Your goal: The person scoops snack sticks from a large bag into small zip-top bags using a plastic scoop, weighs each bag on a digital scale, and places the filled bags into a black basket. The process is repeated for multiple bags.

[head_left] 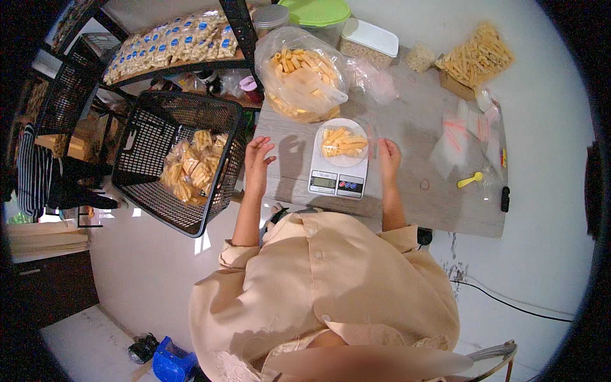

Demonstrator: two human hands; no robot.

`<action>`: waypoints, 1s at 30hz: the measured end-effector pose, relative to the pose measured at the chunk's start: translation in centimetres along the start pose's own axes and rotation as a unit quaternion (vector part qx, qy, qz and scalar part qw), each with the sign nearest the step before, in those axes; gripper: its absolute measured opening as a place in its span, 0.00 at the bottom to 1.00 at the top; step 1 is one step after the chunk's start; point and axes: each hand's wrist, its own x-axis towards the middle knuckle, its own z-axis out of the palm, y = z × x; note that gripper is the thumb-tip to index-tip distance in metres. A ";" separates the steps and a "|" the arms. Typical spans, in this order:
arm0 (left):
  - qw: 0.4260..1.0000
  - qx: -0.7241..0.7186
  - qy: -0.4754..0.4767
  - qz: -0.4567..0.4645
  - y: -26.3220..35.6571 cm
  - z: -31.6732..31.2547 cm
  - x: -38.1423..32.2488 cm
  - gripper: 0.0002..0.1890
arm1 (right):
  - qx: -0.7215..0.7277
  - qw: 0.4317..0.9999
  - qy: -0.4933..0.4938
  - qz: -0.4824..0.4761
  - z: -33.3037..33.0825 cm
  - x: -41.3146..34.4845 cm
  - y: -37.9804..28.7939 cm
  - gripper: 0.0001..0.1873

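Note:
A small clear plastic bag of yellow stick snacks [342, 142] lies on the round pan of a white digital kitchen scale [316, 165]. My left hand [258, 160] is raised left of the scale, fingers apart and holding nothing. On the other side, my right hand [390, 155] is just right of the bag's top edge, its fingers loosely bent; nothing shows in it, and it looks apart from the bag. Behind the scale stands a large clear bag [305, 81] of the same kind of snacks.
A black plastic basket [143, 167] at the left holds several filled snack bags [193, 167]. Empty plastic bags [456, 138], a yellow scoop [470, 180] and a rubber band [424, 184] lie on the table's right side. Tubs with green [315, 12] and white lids [370, 36] stand at the back.

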 end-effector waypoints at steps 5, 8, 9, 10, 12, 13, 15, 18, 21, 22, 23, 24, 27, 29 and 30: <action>0.999 -0.034 0.032 0.010 0.7 -1.8 -0.8 0.15 | 0.007 0.994 0.029 0.104 -0.9 0.3 1.0 0.21; 0.998 -0.043 0.045 0.003 0.6 -2.5 -1.1 0.14 | 0.015 0.993 0.008 0.114 -1.1 -0.1 1.2 0.20; 0.998 -0.052 0.042 0.003 0.5 -2.6 -1.2 0.14 | 0.011 0.994 -0.009 0.110 -1.3 -0.3 1.1 0.20; 0.997 -0.061 0.039 0.004 0.4 -2.7 -1.4 0.14 | 0.008 0.994 -0.027 0.107 -1.4 -0.4 1.0 0.20; 0.997 -0.066 0.035 0.004 0.1 -2.8 -1.8 0.14 | 0.010 0.995 -0.045 0.089 -1.5 -0.7 0.9 0.20; 0.997 -0.063 0.034 0.004 -0.1 -2.7 -1.9 0.14 | 0.012 0.995 -0.054 0.080 -1.6 -0.7 0.9 0.20; 0.998 -0.059 0.036 0.000 -0.5 -2.6 -2.3 0.14 | -0.011 0.994 -0.055 0.099 -1.6 -0.7 0.9 0.15; 0.997 -0.053 0.047 -0.010 -1.1 -2.4 -3.0 0.15 | -0.017 0.995 -0.082 0.063 -1.7 -0.6 1.3 0.14; 0.997 -0.045 0.057 -0.018 -1.6 -2.3 -3.9 0.15 | -0.022 0.994 -0.096 0.044 -1.6 -0.6 1.9 0.17; 0.997 -0.046 0.059 -0.017 -1.7 -2.2 -4.1 0.15 | -0.025 0.994 -0.098 0.046 -1.5 -0.5 2.0 0.19; 0.997 -0.048 0.061 -0.016 -1.8 -2.1 -4.4 0.15 | -0.036 0.991 -0.114 0.055 -1.3 -0.4 2.0 0.19; 0.997 -0.044 0.063 -0.016 -1.9 -2.1 -4.6 0.14 | -0.046 0.988 -0.130 0.064 -1.2 -0.5 2.0 0.18; 0.996 -0.042 0.071 -0.013 -2.1 -1.8 -5.2 0.15 | -0.036 0.989 -0.127 0.072 -0.2 -0.6 1.2 0.17; 0.996 -0.056 0.070 0.003 -2.0 -1.7 -5.7 0.16 | -0.027 0.990 -0.123 0.061 0.4 -0.7 -0.2 0.16; 0.995 -0.060 0.073 0.002 -1.8 -1.6 -5.9 0.16 | -0.028 0.990 -0.127 0.051 0.5 -0.9 -1.1 0.15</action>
